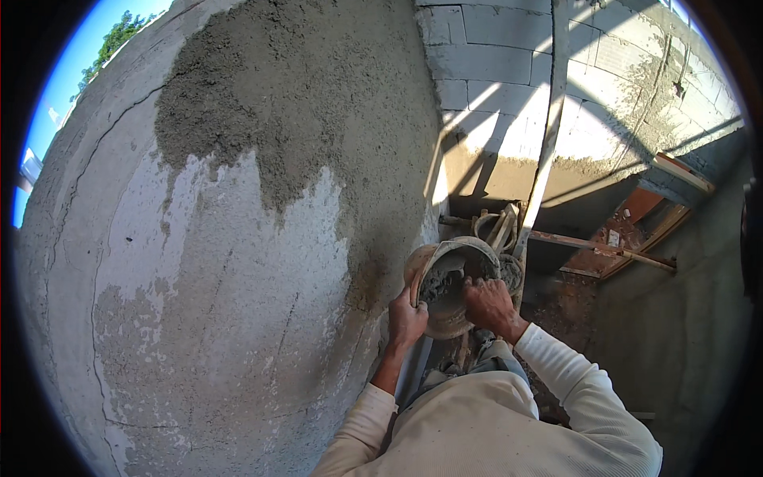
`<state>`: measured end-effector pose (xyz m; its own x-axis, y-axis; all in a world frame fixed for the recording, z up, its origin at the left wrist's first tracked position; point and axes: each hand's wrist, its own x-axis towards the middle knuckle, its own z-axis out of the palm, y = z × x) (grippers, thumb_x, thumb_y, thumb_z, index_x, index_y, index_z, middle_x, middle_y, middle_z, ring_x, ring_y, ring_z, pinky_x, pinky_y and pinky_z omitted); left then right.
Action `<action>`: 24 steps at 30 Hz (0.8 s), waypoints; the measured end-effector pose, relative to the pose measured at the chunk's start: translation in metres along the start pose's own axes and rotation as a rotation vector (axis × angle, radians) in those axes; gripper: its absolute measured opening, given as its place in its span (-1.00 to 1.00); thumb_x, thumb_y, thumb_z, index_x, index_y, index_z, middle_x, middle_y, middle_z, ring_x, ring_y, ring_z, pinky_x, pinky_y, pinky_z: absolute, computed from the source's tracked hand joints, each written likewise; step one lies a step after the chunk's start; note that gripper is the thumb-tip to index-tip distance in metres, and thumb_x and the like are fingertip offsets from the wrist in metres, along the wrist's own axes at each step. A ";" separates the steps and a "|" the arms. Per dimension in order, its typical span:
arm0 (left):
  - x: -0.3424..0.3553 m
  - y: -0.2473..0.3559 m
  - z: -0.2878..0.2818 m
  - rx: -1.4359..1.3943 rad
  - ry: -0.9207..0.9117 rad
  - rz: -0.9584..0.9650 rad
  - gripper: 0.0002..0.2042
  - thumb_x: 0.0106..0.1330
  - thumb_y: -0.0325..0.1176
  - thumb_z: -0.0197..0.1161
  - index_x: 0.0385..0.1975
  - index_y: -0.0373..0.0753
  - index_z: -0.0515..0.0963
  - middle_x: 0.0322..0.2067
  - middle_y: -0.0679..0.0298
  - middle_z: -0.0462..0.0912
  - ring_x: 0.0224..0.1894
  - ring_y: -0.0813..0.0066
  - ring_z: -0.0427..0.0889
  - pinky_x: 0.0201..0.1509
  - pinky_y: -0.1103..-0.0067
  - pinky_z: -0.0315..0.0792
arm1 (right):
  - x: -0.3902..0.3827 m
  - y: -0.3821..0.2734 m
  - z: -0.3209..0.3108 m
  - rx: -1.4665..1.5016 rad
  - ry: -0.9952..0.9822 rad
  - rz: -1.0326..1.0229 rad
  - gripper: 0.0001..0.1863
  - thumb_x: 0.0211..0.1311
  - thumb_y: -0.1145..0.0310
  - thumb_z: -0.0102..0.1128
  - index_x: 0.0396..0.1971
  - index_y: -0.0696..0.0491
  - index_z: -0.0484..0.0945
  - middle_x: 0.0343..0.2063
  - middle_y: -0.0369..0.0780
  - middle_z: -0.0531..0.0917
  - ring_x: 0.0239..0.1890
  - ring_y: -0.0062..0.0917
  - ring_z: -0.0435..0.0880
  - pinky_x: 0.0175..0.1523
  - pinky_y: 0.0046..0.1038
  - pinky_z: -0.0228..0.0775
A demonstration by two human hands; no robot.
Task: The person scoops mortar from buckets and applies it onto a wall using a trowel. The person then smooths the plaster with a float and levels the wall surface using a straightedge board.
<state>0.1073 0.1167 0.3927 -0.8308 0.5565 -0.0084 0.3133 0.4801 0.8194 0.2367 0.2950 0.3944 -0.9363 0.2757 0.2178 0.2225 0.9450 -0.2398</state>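
- Two bare hands meet at a round, mortar-smeared bucket [454, 322], which sits between the left and right fingers with its mouth facing up towards the wearer.
- The left hand [406, 322] has its fingers clamped on the bucket's near-left rim, thumb and fingers closed on the edge with no gap showing.
- The right hand [489, 305] has its fingers curled over the opening, on the other side from the left ones; I cannot tell how tightly they close, or whether a tool handle lies within them.
- Wet, lumpy grey mortar [435, 286] lies inside the bucket, between the two sets of fingers.
- The step looks like gathering mortar from the bucket; done well, the left fingers should keep the rim firm and tilt it slightly, so the load collects near the right fingers.
- Modest, compact scoops would probably spill less, and scraping along the inside should loosen what clings there.
- Left of the left fingers stands a rough, pale grey wall [230, 318]; above and left of them, a darker, damp-looking mortar coat [310, 95] covers its upper part.
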 end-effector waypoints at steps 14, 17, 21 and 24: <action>0.032 0.018 0.002 0.037 0.021 0.070 -0.34 0.27 -0.65 0.13 0.46 -0.34 0.36 0.36 -0.07 0.54 0.17 0.19 0.73 0.19 0.44 0.55 | 0.028 0.010 -0.041 0.261 -0.102 0.162 -0.84 0.07 0.37 0.25 -0.45 0.18 0.63 -0.47 0.02 0.73 -0.30 0.02 0.76 -0.26 -0.13 0.56; 0.030 0.043 0.012 -0.061 0.094 0.274 -0.31 0.18 -0.74 0.16 0.41 -0.26 0.45 0.41 -0.09 0.45 0.37 0.05 0.55 0.31 0.36 0.53 | 0.035 0.065 -0.014 0.426 -0.090 0.247 -0.75 0.12 0.33 0.26 -0.41 0.26 0.62 -0.54 -0.01 0.69 -0.41 -0.10 0.75 -0.29 -0.22 0.57; 0.027 0.054 0.001 -0.109 0.028 0.498 -0.34 0.22 -0.75 0.12 0.41 -0.27 0.44 0.53 0.03 0.29 0.45 0.12 0.47 0.40 0.37 0.47 | 0.015 0.097 -0.011 1.030 -0.356 0.340 -0.73 0.22 0.32 0.30 -0.22 0.22 0.69 -0.58 -0.18 0.60 -0.49 -0.37 0.64 -0.37 -0.34 0.50; 0.019 0.056 -0.001 -0.286 0.019 0.366 -0.38 0.26 -0.72 0.10 0.40 -0.32 0.45 0.52 0.03 0.30 0.44 0.16 0.49 0.41 0.39 0.45 | 0.002 0.077 -0.030 1.256 -0.467 0.401 -0.73 0.29 0.30 0.26 -0.21 0.22 0.71 -0.65 -0.30 0.52 -0.68 -0.61 0.52 -0.60 -0.50 0.37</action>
<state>0.1086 0.1531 0.4393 -0.6986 0.6404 0.3191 0.4505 0.0471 0.8916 0.2599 0.3732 0.4046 -0.9258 0.1681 -0.3385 0.3369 -0.0392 -0.9407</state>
